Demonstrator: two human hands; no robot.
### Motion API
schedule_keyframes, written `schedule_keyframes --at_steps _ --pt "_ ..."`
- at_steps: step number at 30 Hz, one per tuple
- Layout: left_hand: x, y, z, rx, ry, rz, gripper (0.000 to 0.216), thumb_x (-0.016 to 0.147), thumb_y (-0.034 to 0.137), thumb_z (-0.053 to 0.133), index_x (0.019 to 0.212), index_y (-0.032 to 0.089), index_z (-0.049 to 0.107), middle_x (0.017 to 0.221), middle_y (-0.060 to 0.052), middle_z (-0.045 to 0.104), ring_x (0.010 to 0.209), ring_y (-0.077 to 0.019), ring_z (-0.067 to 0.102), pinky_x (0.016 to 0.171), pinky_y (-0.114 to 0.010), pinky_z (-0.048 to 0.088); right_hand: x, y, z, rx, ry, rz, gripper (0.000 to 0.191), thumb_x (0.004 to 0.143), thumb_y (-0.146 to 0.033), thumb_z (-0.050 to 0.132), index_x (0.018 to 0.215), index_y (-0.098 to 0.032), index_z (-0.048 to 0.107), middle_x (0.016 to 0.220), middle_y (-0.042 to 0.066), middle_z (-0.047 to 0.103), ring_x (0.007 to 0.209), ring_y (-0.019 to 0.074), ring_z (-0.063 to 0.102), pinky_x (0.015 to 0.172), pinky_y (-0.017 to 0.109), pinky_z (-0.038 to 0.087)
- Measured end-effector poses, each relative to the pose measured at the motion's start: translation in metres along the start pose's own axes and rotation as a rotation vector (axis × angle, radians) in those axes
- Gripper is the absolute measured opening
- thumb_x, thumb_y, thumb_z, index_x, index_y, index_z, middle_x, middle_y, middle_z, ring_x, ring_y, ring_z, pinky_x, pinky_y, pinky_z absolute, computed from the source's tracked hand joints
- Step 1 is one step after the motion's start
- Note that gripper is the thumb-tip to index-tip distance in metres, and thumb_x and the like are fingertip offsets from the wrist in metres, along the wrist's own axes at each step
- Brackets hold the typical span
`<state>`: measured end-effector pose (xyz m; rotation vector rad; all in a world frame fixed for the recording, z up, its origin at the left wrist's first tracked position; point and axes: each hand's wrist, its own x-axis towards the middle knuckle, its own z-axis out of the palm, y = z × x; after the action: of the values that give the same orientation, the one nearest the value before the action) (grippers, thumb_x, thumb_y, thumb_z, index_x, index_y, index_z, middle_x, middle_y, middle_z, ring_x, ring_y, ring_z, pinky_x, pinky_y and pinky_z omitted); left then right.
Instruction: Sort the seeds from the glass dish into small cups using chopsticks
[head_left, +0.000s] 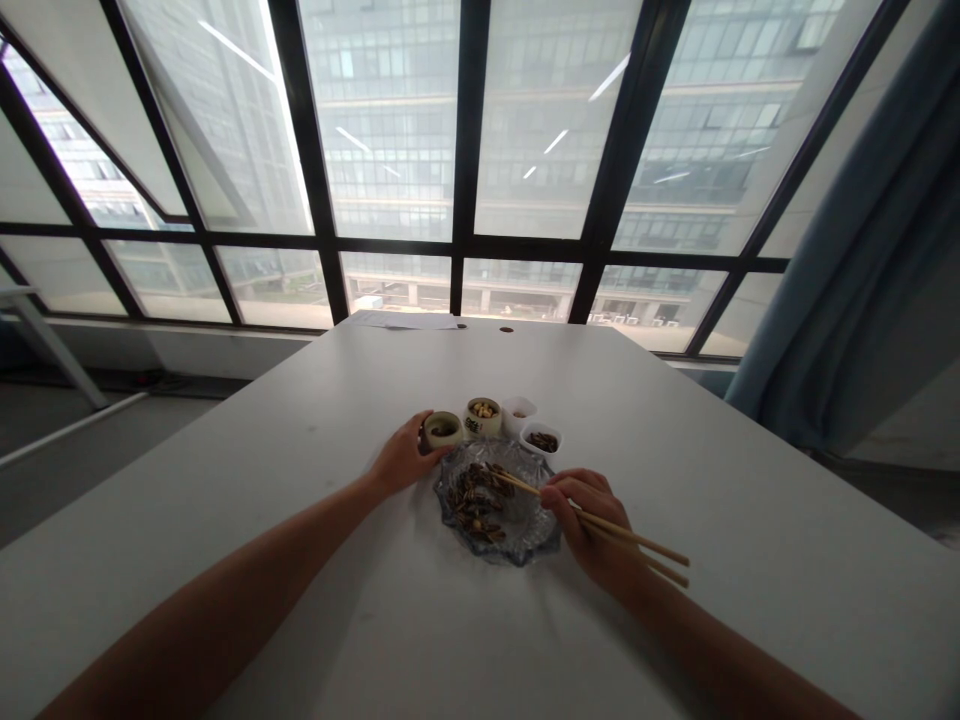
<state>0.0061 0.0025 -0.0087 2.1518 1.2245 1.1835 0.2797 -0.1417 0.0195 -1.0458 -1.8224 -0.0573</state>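
Note:
My right hand [592, 520] grips a pair of wooden chopsticks [645, 545], their tips reaching into a clear glass plate [532, 535] among a heap of dark seeds [476, 495]. My left hand [401, 455] is curled around a small pale cup [442, 429] just beyond the plate's left edge. Right of that cup stands a second cup [481, 416] holding pale nuts, then two small white dishes [519, 409] [541, 438], the nearer one with dark pieces in it.
Everything sits on a grey table [300, 560] running up to a wall of black-framed windows [465, 150]. A sheet of paper [409, 321] lies at the far edge. A blue curtain [862, 250] hangs at the right.

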Motion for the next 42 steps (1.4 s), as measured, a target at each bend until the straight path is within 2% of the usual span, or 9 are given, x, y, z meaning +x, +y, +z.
schedule_keyframes --at_steps 8,17,19,23,25,28,31,38,42 --pt "0.0 0.002 -0.001 0.003 -0.011 -0.008 0.063 0.077 0.042 0.073 0.131 0.017 0.053 0.115 -0.013 0.07 0.099 -0.025 0.068 0.089 -0.04 0.056 -0.001 0.005 0.002 -0.015 0.034 0.02 0.028 0.098 -0.034 0.055 0.076 -0.022 0.068 0.077 0.004 0.07 0.076 0.0203 0.066 0.075 0.035 0.049" --pt "0.0 0.001 0.0 -0.005 -0.018 -0.037 0.065 0.076 0.042 0.074 0.132 0.017 0.052 0.12 -0.013 0.068 0.103 -0.0259 0.067 0.09 -0.04 0.056 -0.001 0.002 0.002 0.046 -0.036 -0.036 0.025 0.096 -0.033 0.058 0.077 -0.023 0.07 0.079 0.005 0.073 0.081 0.0208 0.067 0.083 0.037 0.048" --pt "0.0 0.001 0.0 -0.005 -0.014 -0.028 0.065 0.076 0.042 0.074 0.132 0.017 0.052 0.119 -0.013 0.068 0.103 -0.0258 0.067 0.091 -0.041 0.055 -0.002 0.003 0.002 0.106 -0.014 0.063 0.031 0.096 -0.039 0.058 0.074 -0.022 0.07 0.078 0.006 0.073 0.08 0.0213 0.068 0.079 0.036 0.051" --pt "0.0 0.0 0.0 0.015 -0.002 0.002 0.065 0.077 0.04 0.074 0.133 0.018 0.051 0.12 -0.013 0.068 0.109 -0.0272 0.065 0.095 -0.043 0.053 -0.002 0.013 0.006 0.307 0.153 0.469 0.043 0.094 -0.056 0.055 0.08 -0.019 0.072 0.068 0.007 0.073 0.067 0.022 0.068 0.063 0.034 0.054" --pt "-0.001 -0.001 0.001 0.029 0.0 0.028 0.066 0.077 0.038 0.073 0.134 0.016 0.049 0.127 -0.015 0.064 0.116 -0.0289 0.062 0.097 -0.045 0.052 -0.001 0.021 0.01 0.452 0.258 0.616 0.048 0.09 -0.062 0.058 0.081 -0.017 0.072 0.065 0.007 0.072 0.067 0.0242 0.07 0.064 0.037 0.056" --pt "-0.001 -0.002 0.001 0.034 0.014 0.071 0.066 0.077 0.035 0.072 0.135 0.016 0.048 0.135 -0.016 0.058 0.124 -0.03 0.057 0.1 -0.045 0.051 -0.001 0.029 0.016 0.622 0.322 0.694 0.048 0.083 -0.064 0.065 0.079 -0.016 0.071 0.065 0.007 0.072 0.068 0.0258 0.072 0.07 0.04 0.059" --pt "-0.002 -0.003 0.001 0.027 0.023 0.081 0.065 0.077 0.033 0.072 0.135 0.017 0.048 0.134 -0.016 0.059 0.125 -0.0298 0.057 0.1 -0.045 0.051 0.0 0.029 0.014 0.602 0.305 0.678 0.048 0.084 -0.063 0.064 0.08 -0.016 0.071 0.065 0.007 0.072 0.068 0.0257 0.072 0.07 0.041 0.058" --pt "-0.001 -0.004 0.001 0.01 0.025 0.05 0.066 0.077 0.036 0.073 0.134 0.017 0.047 0.13 -0.016 0.061 0.119 -0.0293 0.06 0.098 -0.046 0.052 0.013 0.03 -0.019 0.224 0.378 0.43 0.05 0.092 -0.063 0.054 0.08 -0.017 0.071 0.066 0.007 0.072 0.064 0.0213 0.066 0.062 0.034 0.049" --pt "0.0 -0.005 0.001 0.005 0.025 0.051 0.066 0.076 0.037 0.074 0.133 0.016 0.048 0.128 -0.016 0.062 0.118 -0.029 0.06 0.097 -0.046 0.053 0.013 0.042 -0.026 0.114 0.4 0.395 0.054 0.093 -0.065 0.049 0.076 -0.017 0.069 0.064 0.007 0.07 0.062 0.0211 0.063 0.06 0.034 0.047"
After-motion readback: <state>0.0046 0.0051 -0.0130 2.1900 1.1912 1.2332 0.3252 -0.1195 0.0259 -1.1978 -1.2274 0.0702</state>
